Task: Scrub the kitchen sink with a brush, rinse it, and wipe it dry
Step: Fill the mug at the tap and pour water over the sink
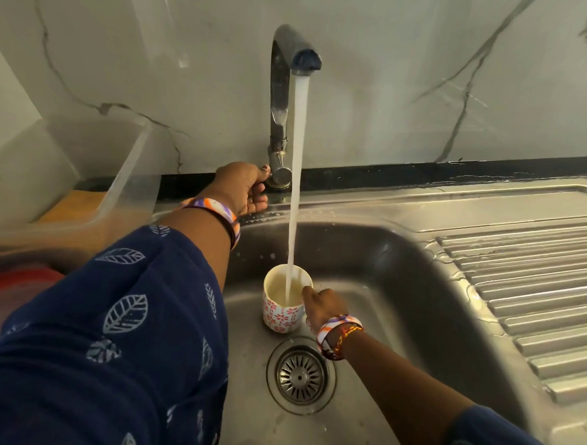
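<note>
Sink (402,269), one: stainless steel, single rounded-corner basin, smooth and wet, set into the bench with its ribbed draining board (526,302) to the right. The ribs run across the view, side to side.

Drain (300,375), one: round metal strainer with radial slots, in the basin floor, just in front of the cup.

Tap (280,95), one: polished metal, tall upright stem with its long axis vertical, curving at the top to a dark spout that points down. It stands at the back rim of the sink.

Water stream (297,175), one: straight, white, falling vertically from the spout into the cup.

Cup (282,307), one: ceramic, cylindrical, white with a red flower pattern, upright with its mouth up, partly filled with cloudy water, standing in or held just over the basin under the stream; which cannot be told.

Hands, two. Left hand (244,191): fingers curled round the tap's lever at the base of the stem. Right hand (321,309): grips the cup at its right side, thumb on the rim.

Bangles, striped orange, purple and white: one on each wrist; a braided thread band also on the right wrist.

Sleeves (109,331), two: dark blue cloth, white leaf print.

Wall (395,74): glossy marble-look panel, grey veins.

Clear plastic tub (124,176), one: left of the sink.
</note>
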`<state>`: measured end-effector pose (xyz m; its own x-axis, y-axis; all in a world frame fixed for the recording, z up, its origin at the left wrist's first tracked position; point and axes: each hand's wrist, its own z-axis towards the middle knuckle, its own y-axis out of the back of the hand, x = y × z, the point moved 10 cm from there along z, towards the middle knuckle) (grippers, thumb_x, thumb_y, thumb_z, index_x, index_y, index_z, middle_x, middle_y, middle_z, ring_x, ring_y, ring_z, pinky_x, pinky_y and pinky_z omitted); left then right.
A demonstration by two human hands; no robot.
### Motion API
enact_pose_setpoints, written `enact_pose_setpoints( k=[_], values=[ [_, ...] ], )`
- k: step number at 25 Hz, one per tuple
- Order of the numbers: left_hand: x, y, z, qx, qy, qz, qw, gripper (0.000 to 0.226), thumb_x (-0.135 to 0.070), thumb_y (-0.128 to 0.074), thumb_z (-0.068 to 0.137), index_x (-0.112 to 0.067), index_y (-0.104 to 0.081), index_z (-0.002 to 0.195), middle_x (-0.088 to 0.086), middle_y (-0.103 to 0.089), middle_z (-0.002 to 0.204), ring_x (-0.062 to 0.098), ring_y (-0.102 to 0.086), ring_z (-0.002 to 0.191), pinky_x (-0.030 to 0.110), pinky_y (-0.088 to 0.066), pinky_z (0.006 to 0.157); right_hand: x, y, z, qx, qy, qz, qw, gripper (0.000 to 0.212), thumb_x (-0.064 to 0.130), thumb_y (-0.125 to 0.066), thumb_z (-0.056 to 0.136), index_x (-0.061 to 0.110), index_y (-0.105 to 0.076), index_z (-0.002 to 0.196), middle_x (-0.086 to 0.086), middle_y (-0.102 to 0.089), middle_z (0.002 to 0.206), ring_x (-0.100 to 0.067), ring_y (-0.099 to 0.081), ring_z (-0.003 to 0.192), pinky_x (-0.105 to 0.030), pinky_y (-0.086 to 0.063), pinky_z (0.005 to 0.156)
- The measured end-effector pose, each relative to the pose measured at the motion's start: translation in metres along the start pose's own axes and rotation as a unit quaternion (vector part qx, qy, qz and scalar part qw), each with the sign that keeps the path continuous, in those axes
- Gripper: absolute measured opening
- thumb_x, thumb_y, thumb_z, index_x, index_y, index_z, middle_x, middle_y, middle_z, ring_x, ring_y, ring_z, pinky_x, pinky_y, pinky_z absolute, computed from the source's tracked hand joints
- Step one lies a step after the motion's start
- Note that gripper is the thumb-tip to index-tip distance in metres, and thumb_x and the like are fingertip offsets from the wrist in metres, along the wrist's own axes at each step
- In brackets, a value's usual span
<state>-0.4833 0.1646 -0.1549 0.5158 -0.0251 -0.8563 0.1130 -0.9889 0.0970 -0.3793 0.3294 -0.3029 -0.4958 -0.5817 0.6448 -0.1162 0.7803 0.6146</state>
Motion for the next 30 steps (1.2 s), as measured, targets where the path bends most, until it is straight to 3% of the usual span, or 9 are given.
enact_pose_setpoints(
  k=[3,6,10,13,16,20,24,30],
  values=[
    [-0.002,0.000,0.002,-0.005,-0.001,0.005,1.000,0.026,-0.024,-0.060,0.092,-0.007,-0.050,0.075,0.002,-0.050,0.067,0.013,-0.051,0.062,0.034,-0.052,0.084,-0.002,-0.012,0.006,0.022,-0.003,-0.010,1.000,0.047,0.032,-0.033,0.099,-0.005,-0.059,0.114,-0.012,-0.050,0.091,-0.024,-0.046,0.084,-0.031,-0.042,0.081],
    [-0.001,0.000,0.004,0.000,-0.003,0.007,1.000,0.026,-0.024,-0.060,0.091,-0.007,-0.051,0.074,0.002,-0.051,0.067,0.013,-0.052,0.062,0.034,-0.052,0.083,-0.004,-0.021,0.008,0.040,-0.006,-0.009,0.999,0.036,0.032,-0.033,0.099,0.005,-0.057,0.096,-0.012,-0.050,0.091,-0.024,-0.046,0.084,-0.032,-0.043,0.083],
    [-0.002,-0.002,0.002,0.012,-0.012,0.007,1.000,0.028,-0.023,-0.057,0.093,-0.006,-0.052,0.071,0.002,-0.058,0.048,0.013,-0.053,0.060,0.032,-0.051,0.081,0.002,-0.015,0.004,0.030,0.005,-0.045,0.999,0.030,0.033,-0.033,0.099,0.008,-0.047,0.089,-0.010,-0.048,0.091,-0.022,-0.043,0.083,-0.025,-0.034,0.074],
    [-0.002,-0.005,0.001,0.024,-0.013,0.007,1.000,0.027,-0.023,-0.056,0.094,-0.006,-0.053,0.073,-0.001,-0.055,0.032,0.012,-0.055,0.061,0.031,-0.053,0.074,-0.001,-0.013,-0.001,0.013,0.019,0.004,1.000,0.037,0.037,-0.035,0.098,0.006,-0.055,0.095,-0.008,-0.050,0.090,-0.016,-0.045,0.066,-0.020,-0.032,0.058],
    [-0.003,-0.005,0.001,0.032,-0.014,0.002,0.999,0.025,-0.021,-0.055,0.095,-0.007,-0.054,0.074,-0.001,-0.055,0.032,0.012,-0.055,0.061,0.029,-0.052,0.066,-0.005,-0.015,-0.001,0.006,0.013,0.041,0.999,0.043,0.040,-0.036,0.097,0.004,-0.059,0.100,-0.007,-0.054,0.089,-0.007,-0.040,0.059,-0.020,-0.027,0.049],
    [-0.003,-0.005,0.001,0.025,-0.022,0.009,0.999,0.026,-0.022,-0.056,0.094,-0.007,-0.054,0.073,-0.002,-0.055,0.032,0.012,-0.056,0.061,0.028,-0.052,0.066,-0.006,-0.016,-0.001,0.012,-0.002,0.055,0.998,0.045,0.043,-0.039,0.095,0.004,-0.060,0.098,-0.007,-0.056,0.089,-0.010,-0.043,0.060,-0.020,-0.027,0.050],
    [-0.002,-0.004,0.004,0.023,-0.016,0.004,1.000,0.025,-0.023,-0.057,0.093,-0.008,-0.055,0.074,-0.001,-0.059,0.040,0.012,-0.056,0.061,0.029,-0.052,0.069,-0.013,-0.023,-0.003,0.043,-0.021,0.048,0.998,0.048,0.043,-0.043,0.092,0.002,-0.060,0.111,-0.008,-0.056,0.090,-0.014,-0.048,0.067,-0.021,-0.031,0.053],
    [-0.001,-0.004,0.004,0.018,-0.015,0.008,1.000,0.025,-0.023,-0.057,0.094,-0.007,-0.055,0.075,-0.001,-0.059,0.040,0.012,-0.056,0.061,0.029,-0.053,0.069,-0.005,-0.022,-0.002,0.048,0.017,-0.016,0.999,0.041,0.040,-0.037,0.097,0.005,-0.055,0.107,-0.006,-0.051,0.092,-0.016,-0.048,0.075,-0.020,-0.034,0.056]
  ],
)
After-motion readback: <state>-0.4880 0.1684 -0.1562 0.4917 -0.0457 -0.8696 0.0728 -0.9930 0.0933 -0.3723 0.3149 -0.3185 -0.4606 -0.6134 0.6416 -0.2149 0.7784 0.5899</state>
